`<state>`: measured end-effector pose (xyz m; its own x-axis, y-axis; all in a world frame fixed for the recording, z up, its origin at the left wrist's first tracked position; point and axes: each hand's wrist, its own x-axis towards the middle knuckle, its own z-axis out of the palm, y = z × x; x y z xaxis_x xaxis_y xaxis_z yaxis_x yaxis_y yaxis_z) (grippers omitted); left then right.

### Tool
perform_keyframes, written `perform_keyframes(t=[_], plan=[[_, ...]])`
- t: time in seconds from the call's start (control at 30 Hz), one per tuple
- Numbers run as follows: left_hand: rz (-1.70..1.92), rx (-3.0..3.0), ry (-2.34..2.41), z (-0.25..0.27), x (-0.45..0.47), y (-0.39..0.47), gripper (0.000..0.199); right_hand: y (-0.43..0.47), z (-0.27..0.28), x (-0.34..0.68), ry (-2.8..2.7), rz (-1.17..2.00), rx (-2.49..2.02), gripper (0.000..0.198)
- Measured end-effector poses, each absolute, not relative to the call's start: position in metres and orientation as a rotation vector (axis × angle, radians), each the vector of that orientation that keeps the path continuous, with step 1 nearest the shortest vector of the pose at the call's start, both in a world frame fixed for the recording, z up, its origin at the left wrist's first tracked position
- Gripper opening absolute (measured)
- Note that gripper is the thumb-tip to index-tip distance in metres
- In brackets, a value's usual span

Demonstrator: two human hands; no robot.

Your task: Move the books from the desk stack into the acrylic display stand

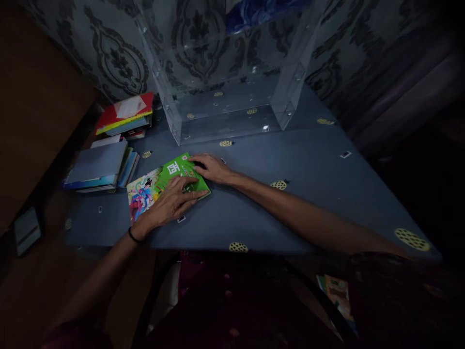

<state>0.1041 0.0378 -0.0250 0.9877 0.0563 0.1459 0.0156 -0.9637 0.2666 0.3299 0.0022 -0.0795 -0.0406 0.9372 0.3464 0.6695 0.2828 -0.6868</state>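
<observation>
A green book with a colourful cartoon figure on its cover lies flat on the blue-grey tablecloth. Across the middle of the cover rests my left hand, its fingers stretched out and spread toward the right; a dark band circles that wrist. My right hand touches the upper right corner of the book, fingers extended and apart. Parts of the cover are hidden under both hands. Neither hand is wrapped round anything.
Behind the book stands a clear acrylic shelf. To the left are two book stacks, one topped by a red and yellow book, the nearer by a grey-blue book. A phone-like device lies lower left; more books sit below the table's right side.
</observation>
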Motion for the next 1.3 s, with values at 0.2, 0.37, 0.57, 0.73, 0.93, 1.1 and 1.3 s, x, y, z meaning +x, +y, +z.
perform_keyframes(t=[0.2,0.37,0.57,0.73,0.93,1.1,1.3], plan=[[0.243,2.926,0.044,-0.027,0.105,0.037,0.037,0.002,-0.081,0.328,-1.783,0.409,-1.467,0.039],[0.246,2.957,0.062,-0.025,0.107,0.033,0.036,0.003,-0.078,0.326,-1.789,0.395,-1.492,0.04],[0.328,3.051,0.039,-0.028,0.106,0.029,0.035,-0.016,-0.078,0.314,-1.802,0.35,-1.594,0.043],[0.318,3.122,0.08,-0.029,0.103,0.022,0.034,-0.036,-0.088,0.308,-1.882,0.25,-1.617,0.043],[0.322,3.072,0.16,-0.027,0.081,0.019,0.032,-0.038,-0.092,0.309,-1.925,0.144,-1.647,0.043],[0.393,3.019,0.198,-0.023,0.032,0.022,0.032,-0.039,-0.09,0.309,-1.939,0.141,-1.659,0.044],[0.364,2.993,0.339,-0.015,-0.034,0.027,0.031,-0.039,-0.095,0.312,-1.936,0.124,-1.633,0.043]])
